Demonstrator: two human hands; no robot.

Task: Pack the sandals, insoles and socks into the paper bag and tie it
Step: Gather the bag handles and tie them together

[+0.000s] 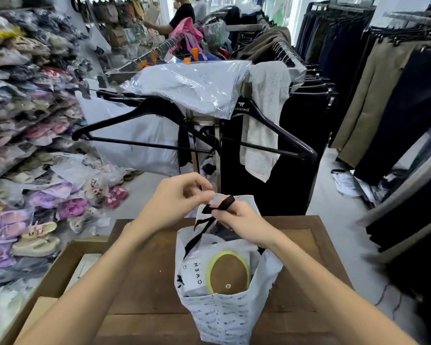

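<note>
From the head view, I have the paper bag standing upright on the wooden worktop, its long axis vertical and its mouth open toward me. Inside it I can see an insole standing on end, rounded tip up, beside a white packet printed with letters; the sandals I cannot make out, and something dark lies deeper in.

My left hand is pinched shut on the dark ribbon just above the far rim of the bag, and my right hand is closed on the same ribbon, which loops over one of its fingers. A loose tail of ribbon hangs down and to the left into the bag's mouth.

I judge the ribbon soft, light and a little slippery, so it wants holding close to the crossing, near the fingertips, to keep tension. The bag looks thin and crushable; it will likely buckle if pulled hard, so I would steady it by the rim rather than the wall.
</note>
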